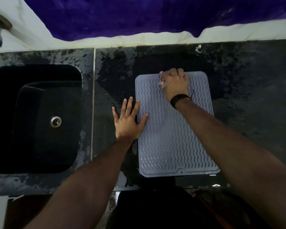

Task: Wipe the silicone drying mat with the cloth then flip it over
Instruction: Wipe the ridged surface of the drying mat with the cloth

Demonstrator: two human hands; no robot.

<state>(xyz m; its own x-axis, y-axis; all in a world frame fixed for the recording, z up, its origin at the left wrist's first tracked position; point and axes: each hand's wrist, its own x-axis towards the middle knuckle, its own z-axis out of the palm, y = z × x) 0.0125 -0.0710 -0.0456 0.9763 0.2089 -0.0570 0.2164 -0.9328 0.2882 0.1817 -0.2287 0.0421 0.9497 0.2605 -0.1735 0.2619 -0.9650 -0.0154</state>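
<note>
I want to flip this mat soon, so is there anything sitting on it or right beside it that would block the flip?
Only the hands. The left hand presses flat on the mat's left edge, and the right hand holds the cloth near its far edge. No dishes or other objects show on the mat or the counter around it.

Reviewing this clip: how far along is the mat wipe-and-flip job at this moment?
Done: nothing can be confirmed as finished. In hand: the right hand presses a bunched cloth on the far end of the grey mat, while the left hand lies flat on its left edge, steadying it. Left: the mat lies flat on the dark counter, wavy ribs up, so the flip is not yet done.
</note>
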